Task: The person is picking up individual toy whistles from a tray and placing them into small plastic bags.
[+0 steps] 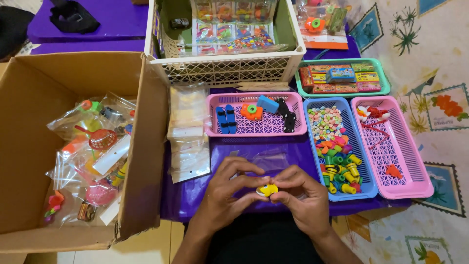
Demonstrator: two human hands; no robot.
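A small yellow toy with a dark spot sits between the fingertips of both my hands at the near edge of the purple table. My left hand pinches it from the left and my right hand from the right. Just beyond my fingers lies a clear plastic bag, flat on the table.
An open cardboard box at left holds bagged toys. A stack of empty clear bags lies beside it. Beyond my hands stand a pink tray of toys, a blue tray of small pieces, another pink tray, a green tray and a white basket.
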